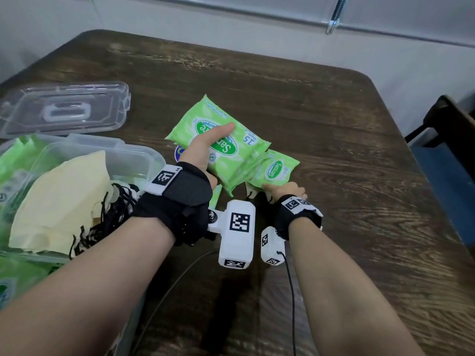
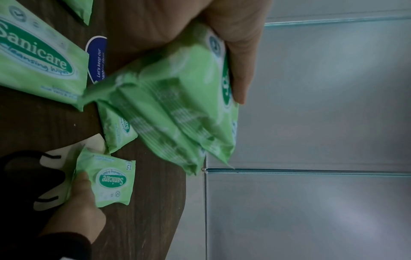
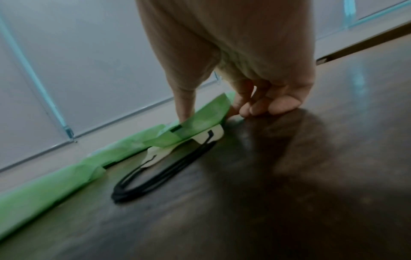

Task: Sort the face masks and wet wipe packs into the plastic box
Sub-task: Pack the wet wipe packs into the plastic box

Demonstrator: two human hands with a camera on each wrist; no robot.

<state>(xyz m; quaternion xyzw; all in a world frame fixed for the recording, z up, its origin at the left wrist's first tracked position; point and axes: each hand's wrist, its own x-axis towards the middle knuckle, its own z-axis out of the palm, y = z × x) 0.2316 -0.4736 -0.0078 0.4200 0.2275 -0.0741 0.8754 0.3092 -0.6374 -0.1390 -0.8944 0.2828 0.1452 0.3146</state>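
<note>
My left hand (image 1: 205,147) grips a stack of green wet wipe packs (image 1: 231,152) above the table, thumb on top and fingers hidden underneath; the same stack (image 2: 177,114) is blurred in the left wrist view. My right hand (image 1: 285,190) pinches the near edge of a single wet wipe pack (image 1: 276,169), thumb (image 3: 184,105) on top. That pack lies over a pale face mask (image 3: 211,136) with black ear loops (image 3: 155,176). The clear plastic box (image 1: 144,152) at the left holds pale yellow face masks (image 1: 61,196) and green packs.
The box's clear lid (image 1: 64,109) lies behind the box. More wipe packs (image 2: 37,58) and a blue sticker (image 2: 98,58) lie on the dark wooden table (image 1: 334,124). A dark chair (image 1: 449,129) stands off the right edge.
</note>
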